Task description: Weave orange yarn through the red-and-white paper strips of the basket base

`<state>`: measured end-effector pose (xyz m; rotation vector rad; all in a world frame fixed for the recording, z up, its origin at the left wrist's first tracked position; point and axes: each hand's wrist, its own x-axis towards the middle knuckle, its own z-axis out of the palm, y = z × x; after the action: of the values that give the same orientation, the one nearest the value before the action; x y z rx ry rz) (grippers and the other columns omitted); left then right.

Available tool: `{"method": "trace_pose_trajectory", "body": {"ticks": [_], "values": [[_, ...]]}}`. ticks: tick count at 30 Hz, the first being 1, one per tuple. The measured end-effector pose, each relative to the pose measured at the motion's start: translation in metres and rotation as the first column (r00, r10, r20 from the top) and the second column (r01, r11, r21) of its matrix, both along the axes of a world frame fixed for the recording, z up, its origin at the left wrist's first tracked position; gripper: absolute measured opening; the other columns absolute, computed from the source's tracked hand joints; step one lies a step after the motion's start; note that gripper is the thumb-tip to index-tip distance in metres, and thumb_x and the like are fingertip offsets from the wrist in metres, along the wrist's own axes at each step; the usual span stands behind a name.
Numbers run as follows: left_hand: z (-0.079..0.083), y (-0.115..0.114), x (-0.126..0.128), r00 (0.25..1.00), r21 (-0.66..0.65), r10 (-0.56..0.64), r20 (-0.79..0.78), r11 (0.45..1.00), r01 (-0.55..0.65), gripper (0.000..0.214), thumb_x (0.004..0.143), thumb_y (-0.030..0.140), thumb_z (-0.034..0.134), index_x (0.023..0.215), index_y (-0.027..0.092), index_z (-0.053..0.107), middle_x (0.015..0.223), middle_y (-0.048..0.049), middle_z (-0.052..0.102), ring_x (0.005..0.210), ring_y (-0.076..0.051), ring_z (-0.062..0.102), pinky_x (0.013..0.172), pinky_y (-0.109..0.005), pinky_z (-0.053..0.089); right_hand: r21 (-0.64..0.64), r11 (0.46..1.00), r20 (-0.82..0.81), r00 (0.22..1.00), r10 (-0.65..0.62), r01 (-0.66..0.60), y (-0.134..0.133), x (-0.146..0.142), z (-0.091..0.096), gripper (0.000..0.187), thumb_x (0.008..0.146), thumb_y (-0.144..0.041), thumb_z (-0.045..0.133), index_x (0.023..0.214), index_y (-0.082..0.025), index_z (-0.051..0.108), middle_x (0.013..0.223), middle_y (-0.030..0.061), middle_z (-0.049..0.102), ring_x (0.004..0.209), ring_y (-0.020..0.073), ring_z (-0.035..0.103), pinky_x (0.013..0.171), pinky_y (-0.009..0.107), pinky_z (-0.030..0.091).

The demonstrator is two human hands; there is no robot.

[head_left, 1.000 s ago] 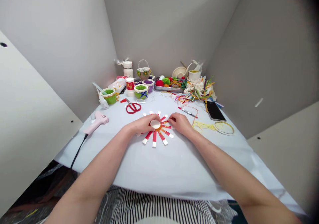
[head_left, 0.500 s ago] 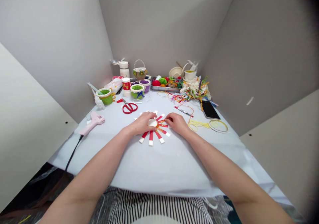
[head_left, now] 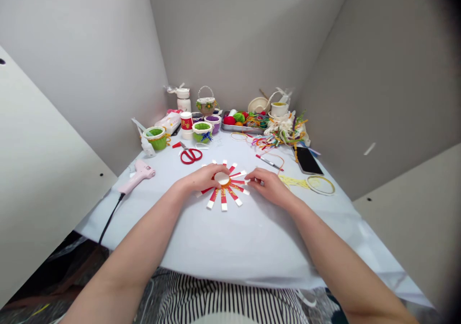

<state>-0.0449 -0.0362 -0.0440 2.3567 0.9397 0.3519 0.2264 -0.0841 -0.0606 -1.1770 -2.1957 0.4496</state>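
A paper cup cut into red strips with white ends [head_left: 224, 200] lies splayed flat like rays around its round white base [head_left: 222, 178]. An orange band runs along the base's rim; whether it is cord or print I cannot fully tell. My left hand [head_left: 208, 176] curves over the left side, thumb and fingers gripping the base. At the right, my right hand [head_left: 264, 183] has its fingertips pinched together by the white end of one strip. What sits between those fingertips is too small to make out.
Red-handled scissors [head_left: 191, 155] and a pink glue gun [head_left: 139, 176] lie left. Behind stand small green pots [head_left: 202, 132] and a tray of yarn balls [head_left: 243, 128]. A pen [head_left: 269, 162], yellow netting [head_left: 295, 181], a hoop [head_left: 320, 185] and a phone [head_left: 309, 161] are right.
My right hand has drawn slightly right and down from the base toward the strip ends. More of the orange rim shows along the base's lower edge. The whole view has shifted a little.
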Motion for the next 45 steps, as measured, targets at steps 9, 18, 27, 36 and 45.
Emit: {"method": "trace_pose_trajectory", "body": {"ticks": [9, 18, 27, 36, 45], "values": [[0.005, -0.001, -0.004, 0.998, -0.066, -0.057, -0.001, 0.996, 0.056, 0.050, 0.074, 0.013, 0.064, 0.122, 0.024, 0.061, 0.132, -0.0019, 0.060, 0.121, -0.023, 0.055, 0.106, -0.035, 0.042, 0.097, 0.987, 0.190, 0.976, 0.105, -0.126, -0.055, -0.001, -0.009, 0.022, 0.094, -0.011, 0.048, 0.091, -0.020, 0.068, 0.091, 0.0079, 0.063, 0.087, 0.0200, 0.057, 0.077, 0.031, 0.047], [0.002, 0.001, -0.004, 0.997, -0.078, -0.073, 0.006, 0.994, 0.073, 0.049, 0.074, 0.016, 0.064, 0.123, 0.024, 0.061, 0.132, -0.0016, 0.060, 0.118, -0.023, 0.056, 0.105, -0.034, 0.043, 0.139, 0.990, 0.229, 0.972, -0.059, 0.027, -0.050, -0.001, -0.010, 0.019, 0.091, -0.010, 0.051, 0.088, -0.018, 0.068, 0.088, 0.0086, 0.063, 0.087, 0.0214, 0.056, 0.077, 0.033, 0.045], [0.002, 0.000, -0.003, 0.998, -0.074, -0.056, -0.011, 0.996, 0.055, 0.050, 0.073, 0.015, 0.065, 0.122, 0.024, 0.060, 0.129, -0.0015, 0.061, 0.115, -0.023, 0.057, 0.103, -0.033, 0.044, -0.045, 0.983, 0.265, 0.951, -0.160, 0.178, 0.020, -0.020, -0.002, 0.012, 0.087, -0.019, 0.066, 0.075, -0.017, 0.067, 0.079, 0.0045, 0.064, 0.078, 0.0175, 0.058, 0.073, 0.027, 0.040], [0.003, -0.008, 0.004, 0.998, -0.006, -0.030, 0.046, 1.000, 0.031, 0.047, 0.075, 0.020, 0.063, 0.121, 0.022, 0.060, 0.132, -0.0062, 0.056, 0.118, -0.025, 0.056, 0.105, -0.036, 0.043, -0.025, 0.965, 0.204, 0.947, -0.249, 0.259, 0.024, -0.026, -0.014, 0.010, 0.089, -0.019, 0.063, 0.080, -0.016, 0.065, 0.083, 0.0045, 0.065, 0.079, 0.0166, 0.057, 0.074, 0.026, 0.039], [-0.003, -0.011, 0.017, 0.994, 0.194, 0.101, -0.040, 0.977, -0.091, 0.047, 0.079, 0.038, 0.070, 0.119, 0.017, 0.058, 0.118, -0.0127, 0.058, 0.113, -0.031, 0.053, 0.101, -0.046, 0.042, 0.000, 0.973, 0.147, 0.962, -0.228, 0.231, 0.027, -0.021, -0.019, 0.011, 0.088, -0.020, 0.063, 0.078, -0.017, 0.065, 0.080, 0.0043, 0.064, 0.077, 0.0167, 0.056, 0.073, 0.028, 0.041]]}}
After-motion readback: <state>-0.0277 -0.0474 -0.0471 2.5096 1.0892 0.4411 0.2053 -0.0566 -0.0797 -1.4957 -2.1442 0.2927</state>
